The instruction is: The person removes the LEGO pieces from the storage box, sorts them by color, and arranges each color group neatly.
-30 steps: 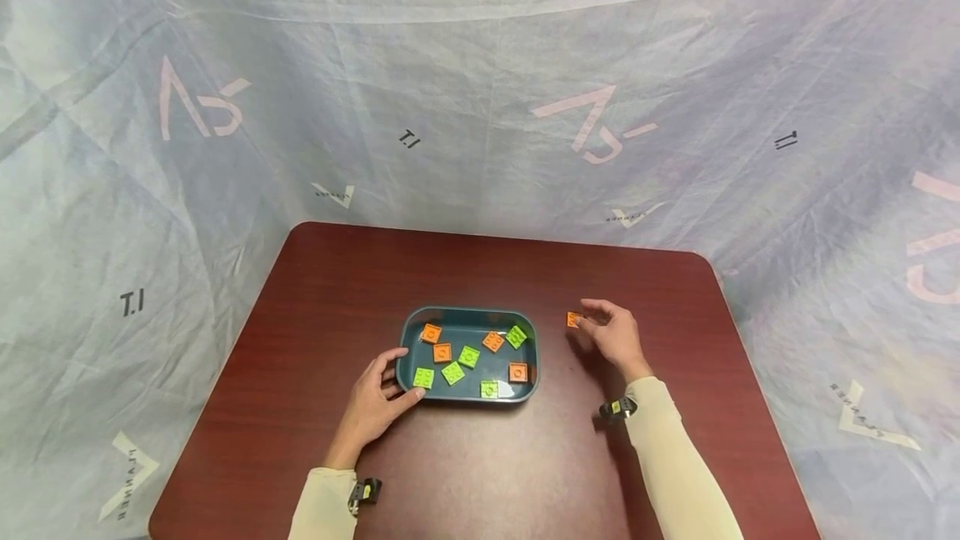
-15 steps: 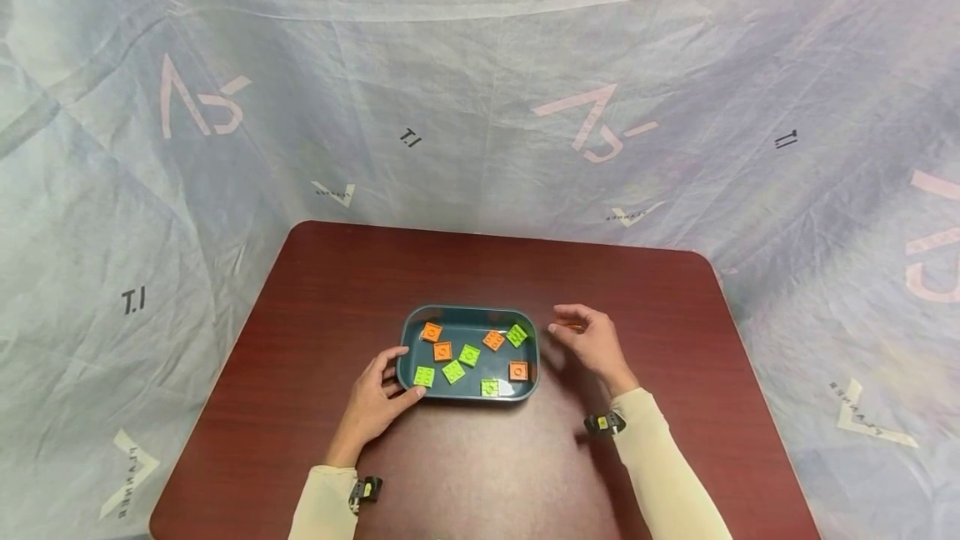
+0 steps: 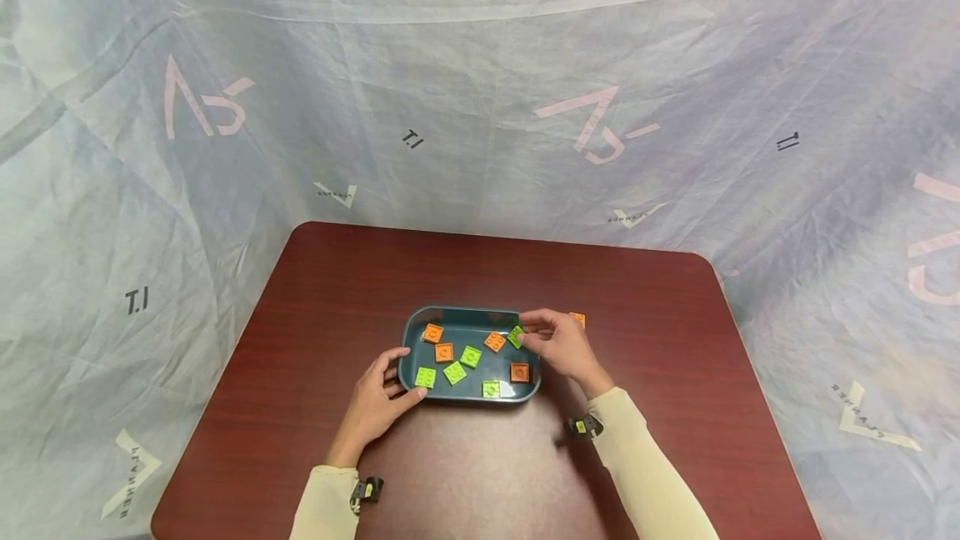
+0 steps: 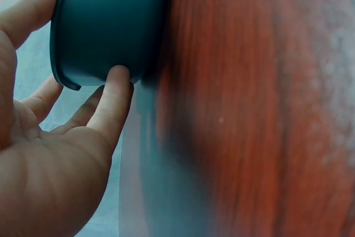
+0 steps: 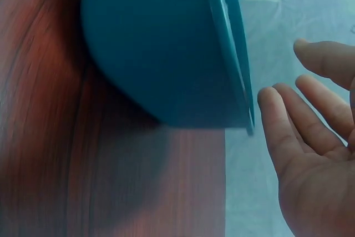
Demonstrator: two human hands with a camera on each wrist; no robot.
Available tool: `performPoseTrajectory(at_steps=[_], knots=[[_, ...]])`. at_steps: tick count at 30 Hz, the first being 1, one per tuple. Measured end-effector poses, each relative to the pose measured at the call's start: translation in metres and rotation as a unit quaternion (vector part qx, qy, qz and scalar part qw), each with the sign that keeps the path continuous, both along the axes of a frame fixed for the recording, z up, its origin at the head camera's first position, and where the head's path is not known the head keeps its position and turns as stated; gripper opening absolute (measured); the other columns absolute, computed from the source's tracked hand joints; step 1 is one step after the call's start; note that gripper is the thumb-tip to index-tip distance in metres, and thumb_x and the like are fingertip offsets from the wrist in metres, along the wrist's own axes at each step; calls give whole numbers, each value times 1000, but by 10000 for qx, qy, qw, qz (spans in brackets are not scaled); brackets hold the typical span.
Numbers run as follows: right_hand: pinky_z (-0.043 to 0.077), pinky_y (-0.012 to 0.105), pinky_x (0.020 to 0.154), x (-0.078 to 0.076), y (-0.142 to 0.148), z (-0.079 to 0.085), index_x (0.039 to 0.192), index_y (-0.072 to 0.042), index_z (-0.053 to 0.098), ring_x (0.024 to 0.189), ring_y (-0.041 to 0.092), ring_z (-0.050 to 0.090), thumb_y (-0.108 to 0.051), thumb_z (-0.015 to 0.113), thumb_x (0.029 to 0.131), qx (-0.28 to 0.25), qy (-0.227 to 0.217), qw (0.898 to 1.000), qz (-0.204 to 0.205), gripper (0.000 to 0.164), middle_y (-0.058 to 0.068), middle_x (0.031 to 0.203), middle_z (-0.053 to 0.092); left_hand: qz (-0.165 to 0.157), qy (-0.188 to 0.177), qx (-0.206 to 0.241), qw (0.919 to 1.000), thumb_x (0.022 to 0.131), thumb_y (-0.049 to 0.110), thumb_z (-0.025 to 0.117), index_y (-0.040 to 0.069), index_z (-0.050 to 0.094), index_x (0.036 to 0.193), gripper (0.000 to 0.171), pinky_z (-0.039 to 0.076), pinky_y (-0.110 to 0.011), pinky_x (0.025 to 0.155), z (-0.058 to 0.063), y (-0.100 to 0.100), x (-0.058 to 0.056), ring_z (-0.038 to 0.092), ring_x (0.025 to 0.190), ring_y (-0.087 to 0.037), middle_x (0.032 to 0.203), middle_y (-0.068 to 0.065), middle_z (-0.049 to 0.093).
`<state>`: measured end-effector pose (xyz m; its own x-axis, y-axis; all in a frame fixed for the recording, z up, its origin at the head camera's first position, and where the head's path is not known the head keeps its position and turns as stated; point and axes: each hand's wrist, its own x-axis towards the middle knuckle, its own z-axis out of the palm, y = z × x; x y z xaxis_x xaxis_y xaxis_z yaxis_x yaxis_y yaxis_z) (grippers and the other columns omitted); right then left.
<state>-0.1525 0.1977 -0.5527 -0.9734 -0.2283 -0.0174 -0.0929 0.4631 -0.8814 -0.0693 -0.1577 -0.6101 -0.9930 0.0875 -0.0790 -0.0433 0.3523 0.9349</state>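
Observation:
A dark teal tray (image 3: 450,398) sits mid-table with several orange and lime-green toy bricks scattered in it. My left hand (image 3: 377,398) grips its near left corner, thumb at the front edge and fingers on the left side. The left wrist view has fingertips (image 4: 118,73) against the tray's outer wall. Above the tray's right rim is my right hand (image 3: 562,348), fingers loosely extended, holding nothing. It overlaps a green brick (image 3: 515,337) in the head view, near an orange brick (image 3: 520,372). On the table, just beyond the right hand, lies a single orange brick (image 3: 577,319).
The dark red wooden table (image 3: 480,265) extends around the tray on all sides. A grey printed cloth (image 3: 480,90) hangs behind it and along both sides. Each wrist wears a black band, such as the left band (image 3: 366,492).
My right hand has moved left from the lone orange brick on the table to over the tray's right rim, leaving that brick behind. The left hand and tray stay put.

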Motion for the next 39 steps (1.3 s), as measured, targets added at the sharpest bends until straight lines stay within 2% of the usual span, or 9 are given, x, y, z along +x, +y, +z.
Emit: performPoseTrajectory(at_steps=[5,11,14,18,24,31,39], knots=[[64,33,80,-2,-17,-4,126,-2,75,97,23,77,-11,83,92,142,81,9991,397,36,14,112,79,7,11,59,10000,85,34,92,17,53,152,80,62,-39,95,2,0,0,69,126,-34,144,-17,59],[63,28,81,0,-37,-14,126,-1,74,97,22,77,-12,82,93,301,105,9957,871,35,13,112,79,8,-38,96,9999,85,34,92,18,54,152,79,62,-37,96,1,0,1,70,124,-30,142,-14,60],[64,30,83,1,-45,-16,125,0,74,97,23,76,-10,82,93,414,180,9937,1024,34,15,112,78,34,-9,51,10000,84,34,93,19,54,151,79,62,-38,96,0,0,3,69,126,-31,144,-14,59],[64,39,86,3,-53,-17,125,0,75,99,27,77,-8,81,93,582,371,9898,1244,33,18,114,77,63,-36,-14,10000,83,36,93,20,55,151,80,62,-39,96,0,-1,4,68,127,-32,146,-14,58],[62,37,84,2,-63,-25,125,-5,76,98,20,75,-12,82,94,873,409,9863,1341,33,12,118,77,67,-49,8,10000,83,36,93,21,55,151,79,62,-38,95,2,1,0,69,126,-31,144,-13,59],[63,34,84,0,-75,-34,125,-5,77,101,22,76,-15,84,92,1265,443,9802,1455,35,11,121,76,20,-135,103,9999,84,36,93,21,54,151,79,62,-37,96,0,0,-1,68,127,-31,146,-14,59],[61,32,79,1,-81,-37,121,-6,78,93,17,74,-15,85,91,1687,701,9727,1429,32,9,119,77,26,-112,122,9999,84,35,93,20,54,151,80,62,-39,96,1,0,0,68,128,-31,145,-13,59]])
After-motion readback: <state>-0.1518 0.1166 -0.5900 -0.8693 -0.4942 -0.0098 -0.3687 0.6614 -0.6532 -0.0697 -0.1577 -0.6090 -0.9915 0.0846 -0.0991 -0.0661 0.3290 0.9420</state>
